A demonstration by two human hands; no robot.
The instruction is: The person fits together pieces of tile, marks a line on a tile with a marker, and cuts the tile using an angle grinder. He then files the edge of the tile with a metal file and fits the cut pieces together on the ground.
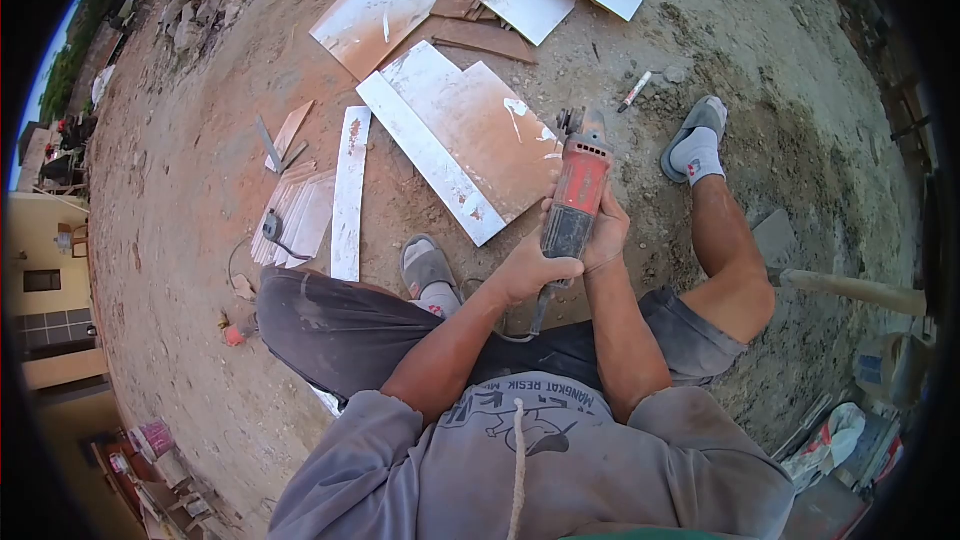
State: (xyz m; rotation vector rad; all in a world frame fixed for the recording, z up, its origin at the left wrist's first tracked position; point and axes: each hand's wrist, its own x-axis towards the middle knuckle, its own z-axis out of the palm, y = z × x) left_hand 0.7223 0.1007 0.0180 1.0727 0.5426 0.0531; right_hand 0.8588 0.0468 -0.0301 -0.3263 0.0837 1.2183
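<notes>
Both my hands hold a red and black angle grinder [580, 185] in front of my body, its head pointing away from me. My left hand [522, 268] is closed on the rear of its dark body, thumb across the top. Around the right side of the body my right hand [607, 232] is wrapped, its fingers partly hidden. A cord [540, 312] runs from the rear end down towards my lap. Just beyond the grinder lie a large dusty tile [490, 140] and a long white tile strip [430, 155] on the ground.
More tile pieces [400, 0] lie farther out. A narrow white strip [350, 195] and a stack of thin strips [300, 210] with a tape measure [272, 227] are at left. A marker [635, 90] lies near my right foot [697, 140]. A wooden handle [850, 292] is at right.
</notes>
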